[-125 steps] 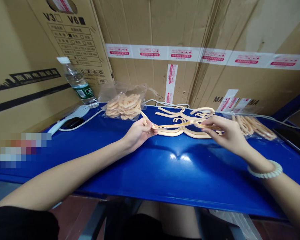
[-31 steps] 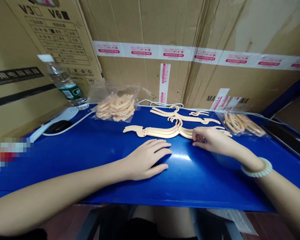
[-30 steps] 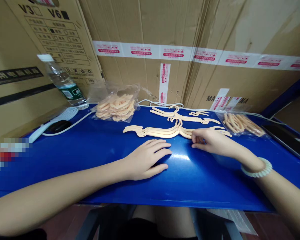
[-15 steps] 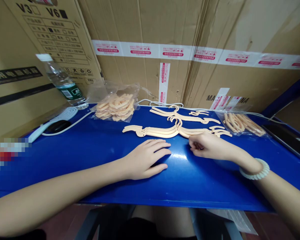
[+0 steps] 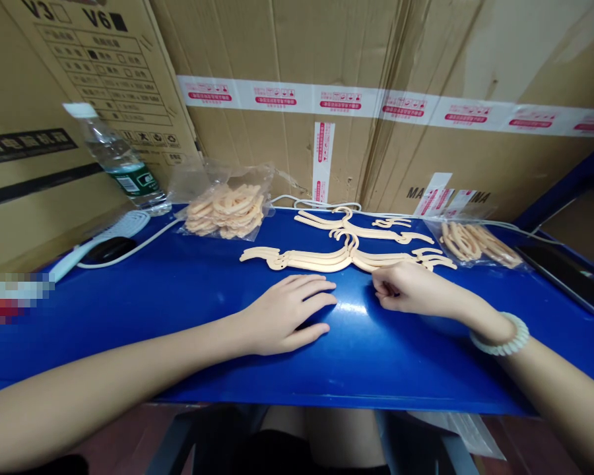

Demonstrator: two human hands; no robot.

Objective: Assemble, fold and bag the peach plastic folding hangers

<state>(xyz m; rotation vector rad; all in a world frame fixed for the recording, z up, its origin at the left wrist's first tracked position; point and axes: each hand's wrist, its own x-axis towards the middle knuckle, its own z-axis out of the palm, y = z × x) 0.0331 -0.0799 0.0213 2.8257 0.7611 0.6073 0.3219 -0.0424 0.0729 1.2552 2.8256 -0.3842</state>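
The left hand (image 5: 287, 318) is laid flat and open on the table (image 5: 178, 297), with nothing held. The right hand (image 5: 410, 293) is rested just to its right, fingers curled in against the near edge of the hanger stack (image 5: 321, 260); whether anything is pinched cannot be told. The stack is set mid-table, just beyond both hands, and more hangers (image 5: 361, 231) are laid behind it. A left bag (image 5: 225, 210) and a right bag (image 5: 475, 243) of parts are kept at the back. Several hangers appear finished and stacked, while both bags are left well filled. Four seconds earlier a hanger was held up between both hands; now none is lifted, and the right fingers, spread a second ago, are drawn in.
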